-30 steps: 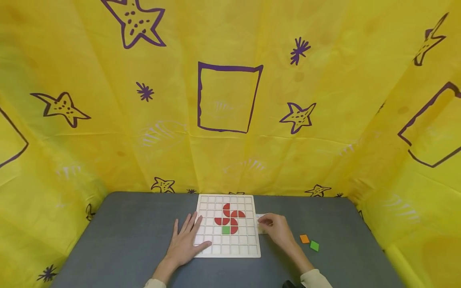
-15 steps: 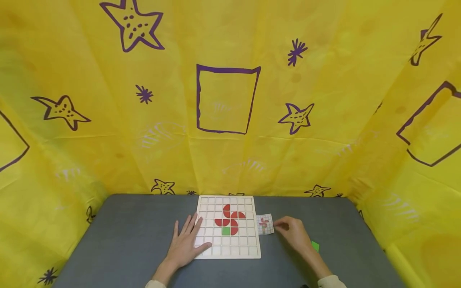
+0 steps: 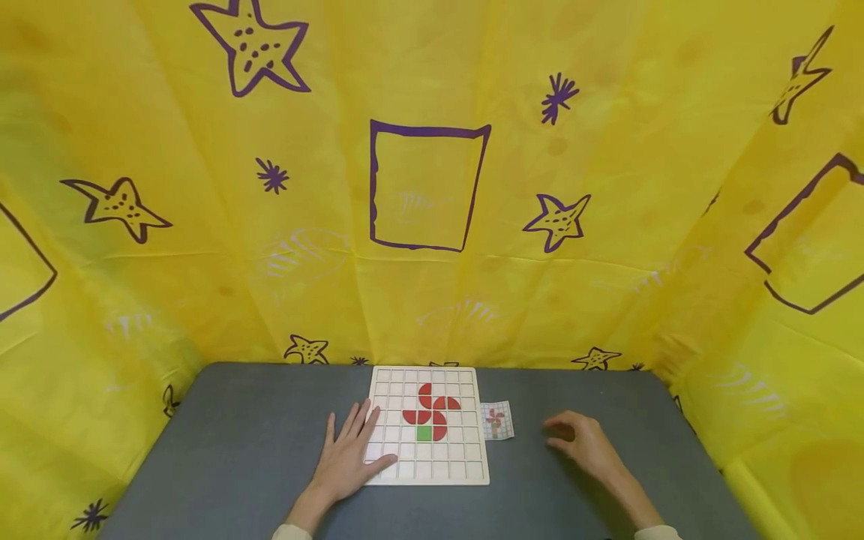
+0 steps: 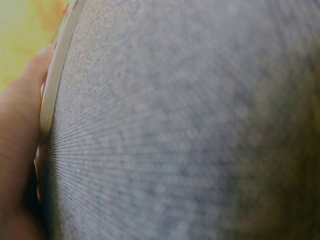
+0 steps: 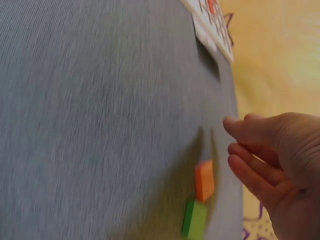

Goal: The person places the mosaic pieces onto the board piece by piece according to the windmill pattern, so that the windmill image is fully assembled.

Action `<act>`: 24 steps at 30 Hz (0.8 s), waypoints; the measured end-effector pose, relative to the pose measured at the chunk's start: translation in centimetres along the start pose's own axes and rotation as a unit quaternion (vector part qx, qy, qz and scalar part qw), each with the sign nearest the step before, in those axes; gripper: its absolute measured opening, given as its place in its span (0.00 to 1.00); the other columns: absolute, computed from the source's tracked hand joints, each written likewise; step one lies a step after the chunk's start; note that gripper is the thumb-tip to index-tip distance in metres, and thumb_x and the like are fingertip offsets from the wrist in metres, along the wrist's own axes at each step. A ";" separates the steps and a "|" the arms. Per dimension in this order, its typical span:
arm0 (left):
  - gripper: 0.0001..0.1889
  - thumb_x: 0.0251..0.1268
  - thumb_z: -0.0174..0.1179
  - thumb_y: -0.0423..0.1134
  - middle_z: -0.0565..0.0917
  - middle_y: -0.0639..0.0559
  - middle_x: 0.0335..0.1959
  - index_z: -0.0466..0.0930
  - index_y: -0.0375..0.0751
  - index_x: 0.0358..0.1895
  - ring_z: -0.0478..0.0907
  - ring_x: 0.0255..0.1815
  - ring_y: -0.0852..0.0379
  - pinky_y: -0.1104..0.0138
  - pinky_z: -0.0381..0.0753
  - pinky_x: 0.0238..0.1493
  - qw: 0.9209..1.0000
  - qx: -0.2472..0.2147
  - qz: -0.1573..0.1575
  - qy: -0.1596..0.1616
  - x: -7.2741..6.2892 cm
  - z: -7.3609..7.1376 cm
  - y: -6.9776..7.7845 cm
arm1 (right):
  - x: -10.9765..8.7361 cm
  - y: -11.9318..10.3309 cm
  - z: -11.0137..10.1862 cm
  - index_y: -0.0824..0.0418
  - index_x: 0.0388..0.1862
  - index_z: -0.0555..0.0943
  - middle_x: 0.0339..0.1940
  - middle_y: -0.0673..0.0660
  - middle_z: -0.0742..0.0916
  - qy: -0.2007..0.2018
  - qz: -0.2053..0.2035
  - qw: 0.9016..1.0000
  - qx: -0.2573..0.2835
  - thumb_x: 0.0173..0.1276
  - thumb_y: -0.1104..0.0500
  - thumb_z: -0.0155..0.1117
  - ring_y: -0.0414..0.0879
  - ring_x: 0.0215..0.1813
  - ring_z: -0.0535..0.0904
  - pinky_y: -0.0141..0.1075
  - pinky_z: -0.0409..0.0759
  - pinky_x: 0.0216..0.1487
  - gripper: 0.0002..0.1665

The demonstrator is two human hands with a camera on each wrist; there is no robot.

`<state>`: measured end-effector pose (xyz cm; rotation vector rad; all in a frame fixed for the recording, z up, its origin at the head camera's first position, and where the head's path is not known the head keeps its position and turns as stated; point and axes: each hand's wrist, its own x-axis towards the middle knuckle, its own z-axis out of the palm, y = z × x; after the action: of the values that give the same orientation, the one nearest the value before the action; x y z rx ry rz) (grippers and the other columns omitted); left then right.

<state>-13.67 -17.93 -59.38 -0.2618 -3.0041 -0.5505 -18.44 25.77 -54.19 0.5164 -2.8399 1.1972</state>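
A white gridded board lies on the table, bearing several red quarter-round tiles and one green square tile. My left hand rests on its left edge, fingers spread and straight. Right of the board lies a small paper card printed with a similar pattern. My right hand hovers off to the right of the card, fingers loosely bent with nothing between them. In the right wrist view, an orange tile and a green tile lie on the table near that hand; the head view hides both behind it.
The grey cloth-covered table extends on both sides of the board. A yellow curtain with purple drawings closes off the back and sides.
My right hand has let go of the paper card and moved right, over the loose orange and green tiles. The card now shows fully. My left hand stays put.
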 end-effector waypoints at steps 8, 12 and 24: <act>0.50 0.56 0.53 0.75 0.55 0.45 0.78 0.60 0.45 0.76 0.49 0.78 0.42 0.37 0.33 0.71 1.000 -0.008 0.006 0.008 -0.1 -0.3 0.1 | -1.1 2.8 -2.1 0.66 0.48 0.84 0.45 0.63 0.87 -0.059 0.055 0.996 0.050 0.57 0.61 0.74 0.51 0.41 0.87 0.33 0.84 0.38 0.20; 0.50 0.56 0.55 0.74 0.56 0.45 0.78 0.61 0.44 0.75 0.50 0.78 0.41 0.37 0.34 0.71 1.000 -0.011 0.008 0.014 -0.2 -0.3 0.1 | -1.6 3.5 -2.6 0.63 0.48 0.86 0.46 0.60 0.88 -0.080 0.038 0.996 0.011 0.56 0.56 0.75 0.53 0.46 0.86 0.35 0.84 0.43 0.21; 0.50 0.56 0.53 0.75 0.54 0.46 0.79 0.60 0.45 0.76 0.48 0.79 0.43 0.37 0.32 0.72 1.000 -0.013 0.005 0.005 -0.1 -0.1 0.1 | -1.9 3.7 -2.4 0.60 0.44 0.87 0.42 0.55 0.88 -0.077 0.032 0.996 -0.021 0.54 0.60 0.76 0.49 0.43 0.85 0.35 0.83 0.41 0.17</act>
<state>-13.57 -17.84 -59.28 -0.2736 -2.9854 -0.5900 -18.03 30.40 -55.29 0.5436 -3.0259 1.1526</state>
